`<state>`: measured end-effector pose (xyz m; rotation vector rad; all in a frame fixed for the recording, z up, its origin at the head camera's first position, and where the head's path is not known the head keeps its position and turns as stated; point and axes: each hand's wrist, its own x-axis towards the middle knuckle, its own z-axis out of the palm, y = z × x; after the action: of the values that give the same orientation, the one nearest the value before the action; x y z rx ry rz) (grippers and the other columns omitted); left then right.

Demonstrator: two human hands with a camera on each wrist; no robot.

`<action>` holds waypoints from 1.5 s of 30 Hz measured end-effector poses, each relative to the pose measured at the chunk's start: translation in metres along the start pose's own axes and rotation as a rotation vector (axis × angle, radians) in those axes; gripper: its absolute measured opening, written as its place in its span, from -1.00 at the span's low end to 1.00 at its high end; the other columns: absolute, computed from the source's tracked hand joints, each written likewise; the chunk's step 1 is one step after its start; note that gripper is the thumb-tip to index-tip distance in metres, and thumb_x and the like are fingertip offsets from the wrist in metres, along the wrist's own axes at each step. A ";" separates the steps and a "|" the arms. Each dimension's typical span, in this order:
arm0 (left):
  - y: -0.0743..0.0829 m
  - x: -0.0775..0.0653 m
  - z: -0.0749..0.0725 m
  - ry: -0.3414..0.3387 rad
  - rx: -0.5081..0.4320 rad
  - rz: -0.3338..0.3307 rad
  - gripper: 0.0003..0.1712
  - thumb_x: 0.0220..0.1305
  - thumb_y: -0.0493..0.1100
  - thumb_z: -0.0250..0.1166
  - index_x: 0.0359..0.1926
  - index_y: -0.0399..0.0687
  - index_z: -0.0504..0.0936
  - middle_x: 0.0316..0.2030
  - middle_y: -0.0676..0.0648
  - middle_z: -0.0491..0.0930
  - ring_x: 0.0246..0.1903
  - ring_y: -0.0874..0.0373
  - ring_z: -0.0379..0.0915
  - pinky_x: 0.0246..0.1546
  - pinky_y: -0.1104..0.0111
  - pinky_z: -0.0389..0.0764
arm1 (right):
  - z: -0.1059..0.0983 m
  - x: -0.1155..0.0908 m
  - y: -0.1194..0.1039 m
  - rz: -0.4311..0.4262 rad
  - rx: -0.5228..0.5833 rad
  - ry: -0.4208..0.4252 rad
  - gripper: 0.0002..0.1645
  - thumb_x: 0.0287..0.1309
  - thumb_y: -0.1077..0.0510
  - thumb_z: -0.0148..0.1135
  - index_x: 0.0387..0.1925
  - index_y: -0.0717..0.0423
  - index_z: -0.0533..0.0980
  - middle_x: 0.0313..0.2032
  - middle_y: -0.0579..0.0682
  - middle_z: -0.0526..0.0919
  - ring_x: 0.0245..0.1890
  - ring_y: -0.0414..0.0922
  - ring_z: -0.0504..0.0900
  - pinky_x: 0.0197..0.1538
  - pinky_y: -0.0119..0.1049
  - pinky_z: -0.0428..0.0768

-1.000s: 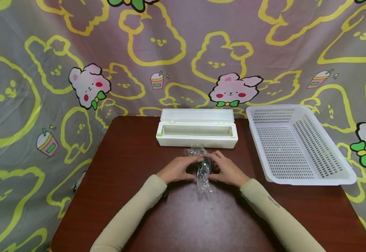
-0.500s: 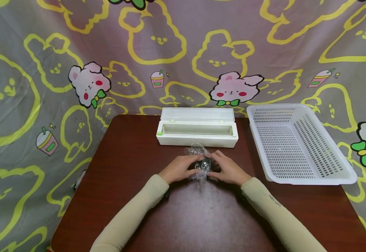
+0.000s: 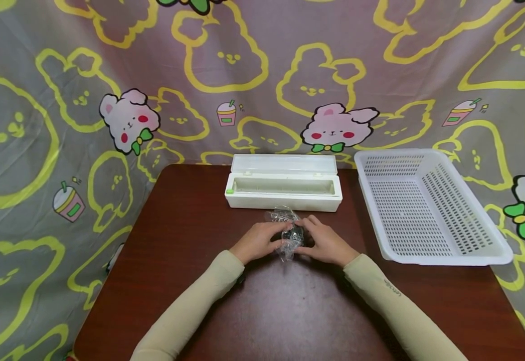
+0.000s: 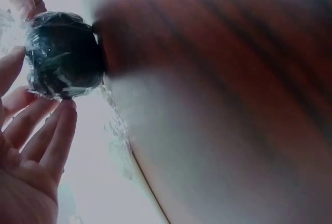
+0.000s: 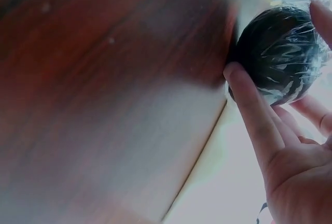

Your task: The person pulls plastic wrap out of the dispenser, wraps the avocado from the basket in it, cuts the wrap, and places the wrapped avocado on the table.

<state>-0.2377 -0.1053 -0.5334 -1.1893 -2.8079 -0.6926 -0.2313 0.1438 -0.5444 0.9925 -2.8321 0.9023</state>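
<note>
A dark, round thing (image 3: 293,234) wrapped in clear plastic film stands on the table between the two hands. In the left wrist view, the round thing (image 4: 65,58) looks dark green to black, with wrinkled film over its surface. My left hand (image 3: 257,240) holds its left side with thumb and fingers. From the right, my right hand (image 3: 327,241) holds the opposite side, a fingertip pressed low against it in the right wrist view. Loose crumpled film (image 3: 282,214) sticks out behind the hands, and a shorter gathered bit (image 3: 288,250) lies in front, near the thumbs.
Just behind the hands stands a long white box (image 3: 285,203), its lid (image 3: 285,164) raised and a small green tab (image 3: 229,191) at its left end. A white perforated basket (image 3: 381,240) sits at the right of the brown table (image 3: 181,215). Patterned cloth (image 3: 253,45) hangs behind.
The film that trailed toward the front has been drawn in and gathered against the round thing. Both hands stay around it and have shifted only slightly.
</note>
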 end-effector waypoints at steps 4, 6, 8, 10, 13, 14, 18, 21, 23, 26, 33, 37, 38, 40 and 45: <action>-0.002 -0.001 -0.003 -0.063 -0.037 -0.019 -0.26 0.39 0.04 0.40 0.50 0.01 0.41 0.32 -0.04 0.59 0.23 0.09 0.59 0.27 0.22 0.59 | -0.001 0.000 0.000 0.004 -0.003 0.003 -0.19 0.11 -0.09 0.57 0.31 0.12 0.47 -0.01 0.02 0.51 -0.23 -0.14 0.58 -0.09 -0.18 0.64; -0.002 -0.001 -0.004 -0.092 -0.053 -0.033 -0.15 0.31 0.10 0.47 0.53 0.03 0.36 0.36 -0.03 0.55 0.27 0.09 0.56 0.30 0.22 0.56 | -0.001 0.000 0.000 0.002 -0.001 0.005 -0.21 0.12 -0.08 0.57 0.30 0.12 0.47 0.00 0.02 0.52 -0.20 -0.13 0.60 -0.07 -0.16 0.66; -0.001 -0.001 -0.004 -0.106 -0.066 -0.044 -0.05 0.22 0.17 0.52 0.54 0.04 0.34 0.38 -0.02 0.53 0.30 0.08 0.53 0.33 0.22 0.54 | -0.001 0.000 0.000 -0.001 -0.002 0.004 -0.22 0.14 -0.08 0.56 0.29 0.13 0.47 0.01 0.03 0.53 -0.19 -0.11 0.61 -0.06 -0.14 0.66; 0.001 -0.001 -0.003 -0.106 -0.076 -0.058 0.00 0.18 0.24 0.52 0.54 0.05 0.34 0.40 -0.02 0.51 0.32 0.07 0.51 0.34 0.22 0.53 | -0.002 0.000 0.000 -0.002 -0.007 0.004 -0.23 0.16 -0.09 0.54 0.29 0.13 0.47 0.03 0.04 0.53 -0.17 -0.10 0.62 -0.05 -0.13 0.67; 0.004 -0.001 -0.003 -0.094 -0.095 -0.093 -0.04 0.24 0.29 0.45 0.53 0.04 0.36 0.39 -0.02 0.51 0.32 0.07 0.51 0.33 0.20 0.54 | -0.002 -0.001 0.000 0.002 -0.007 0.000 -0.26 0.19 -0.11 0.51 0.29 0.12 0.47 0.03 0.03 0.53 -0.18 -0.11 0.62 -0.06 -0.14 0.66; 0.005 -0.001 -0.002 -0.088 -0.100 -0.107 -0.08 0.28 0.29 0.42 0.53 0.05 0.37 0.39 -0.01 0.52 0.31 0.07 0.52 0.32 0.20 0.54 | -0.002 -0.001 0.000 0.003 -0.005 -0.001 -0.27 0.20 -0.11 0.50 0.28 0.12 0.47 0.03 0.03 0.53 -0.20 -0.12 0.61 -0.07 -0.15 0.65; 0.008 0.000 -0.001 -0.062 -0.117 -0.152 -0.26 0.42 0.24 0.29 0.49 0.05 0.44 0.34 -0.02 0.57 0.26 0.06 0.56 0.31 0.18 0.55 | -0.001 -0.001 0.001 0.009 -0.005 -0.008 -0.32 0.25 -0.12 0.46 0.28 0.09 0.48 0.01 0.01 0.53 -0.26 -0.17 0.56 -0.11 -0.20 0.62; 0.009 0.002 -0.001 -0.036 -0.122 -0.160 -0.34 0.46 0.19 0.27 0.44 0.04 0.50 0.29 -0.05 0.62 0.20 0.07 0.61 0.26 0.19 0.59 | -0.002 -0.001 0.000 0.013 -0.004 -0.014 -0.36 0.29 -0.12 0.42 0.27 0.07 0.48 0.02 0.00 0.53 -0.26 -0.19 0.59 -0.09 -0.20 0.64; 0.009 0.003 -0.001 -0.014 -0.125 -0.154 -0.38 0.46 0.16 0.27 0.42 0.02 0.53 0.25 -0.07 0.65 0.16 0.08 0.64 0.22 0.20 0.62 | -0.002 0.000 -0.001 0.015 0.008 -0.018 -0.39 0.31 -0.10 0.41 0.26 0.07 0.48 0.02 0.00 0.53 -0.23 -0.18 0.62 -0.07 -0.17 0.65; 0.008 0.004 0.000 0.021 -0.133 -0.133 -0.44 0.46 0.11 0.28 0.36 0.01 0.59 0.21 -0.06 0.68 0.11 0.11 0.67 0.17 0.23 0.65 | -0.004 0.000 -0.002 0.020 0.028 -0.025 -0.41 0.33 -0.11 0.39 0.26 0.05 0.49 0.03 -0.01 0.53 -0.22 -0.15 0.65 -0.06 -0.16 0.66; 0.006 0.007 0.002 0.089 -0.138 -0.092 -0.61 0.48 0.02 0.28 0.22 0.04 0.68 0.11 0.00 0.74 0.06 0.15 0.70 0.13 0.29 0.67 | -0.005 0.001 -0.002 0.032 0.062 -0.054 -0.45 0.37 -0.10 0.35 0.27 0.02 0.48 0.02 -0.02 0.50 -0.17 -0.08 0.68 -0.04 -0.16 0.65; 0.006 0.008 0.002 0.104 -0.126 -0.085 -0.63 0.49 0.02 0.27 0.19 0.04 0.70 0.07 0.00 0.76 0.03 0.15 0.71 0.12 0.29 0.67 | -0.006 0.001 -0.001 0.041 0.070 -0.070 -0.46 0.39 -0.11 0.33 0.27 -0.03 0.47 0.00 -0.05 0.48 -0.15 -0.10 0.65 -0.03 -0.14 0.63; 0.006 0.009 0.002 0.106 -0.124 -0.086 -0.64 0.49 0.02 0.27 0.19 0.04 0.70 0.07 0.00 0.76 0.03 0.16 0.72 0.12 0.29 0.67 | -0.007 0.001 -0.001 0.041 0.074 -0.075 -0.47 0.39 -0.11 0.32 0.27 -0.04 0.47 0.00 -0.05 0.48 -0.15 -0.10 0.64 -0.02 -0.13 0.63; 0.006 0.010 0.003 0.115 -0.112 -0.086 -0.67 0.50 0.02 0.26 0.15 0.04 0.72 0.03 0.01 0.78 -0.01 0.17 0.73 0.08 0.30 0.68 | -0.007 0.001 0.000 0.037 0.083 -0.078 -0.50 0.40 -0.09 0.31 0.26 -0.06 0.48 0.00 -0.06 0.48 -0.13 -0.11 0.63 0.00 -0.11 0.62; 0.007 0.011 0.005 0.136 -0.097 -0.095 -0.71 0.50 0.00 0.27 0.11 0.00 0.64 -0.02 -0.01 0.79 -0.07 0.14 0.75 -0.01 0.25 0.71 | -0.008 0.001 0.002 0.028 0.116 -0.084 -0.54 0.43 -0.04 0.29 0.27 -0.06 0.48 0.03 -0.03 0.50 -0.06 -0.06 0.65 0.04 -0.06 0.63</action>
<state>-0.2406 -0.0915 -0.5331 -0.9843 -2.7606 -0.8901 -0.2348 0.1486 -0.5383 1.0284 -2.8990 1.0628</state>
